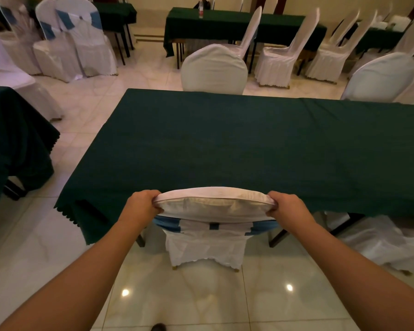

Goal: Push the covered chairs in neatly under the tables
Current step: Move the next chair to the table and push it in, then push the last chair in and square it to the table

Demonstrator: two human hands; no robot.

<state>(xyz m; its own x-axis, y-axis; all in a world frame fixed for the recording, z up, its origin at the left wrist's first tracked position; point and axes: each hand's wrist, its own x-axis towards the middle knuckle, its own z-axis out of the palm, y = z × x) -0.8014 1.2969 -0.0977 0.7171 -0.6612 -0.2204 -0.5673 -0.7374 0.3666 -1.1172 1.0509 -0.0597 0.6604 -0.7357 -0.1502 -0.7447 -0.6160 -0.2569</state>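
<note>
A white-covered chair (pixel 213 209) with a blue sash across its back stands at the near edge of a table draped in dark green cloth (pixel 249 144). Its seat is hidden under the cloth; only the backrest and rear skirt show. My left hand (pixel 142 203) grips the left top corner of the backrest. My right hand (pixel 289 206) grips the right top corner. A second covered chair (pixel 378 242) sits to the right, partly under the same table.
Two covered chairs (pixel 214 69) (pixel 380 77) face the table's far edge. Another green table (pixel 14 139) stands at left, across a tiled aisle. More green tables and several covered chairs fill the back. A bottle (pixel 201 8) stands on a far table.
</note>
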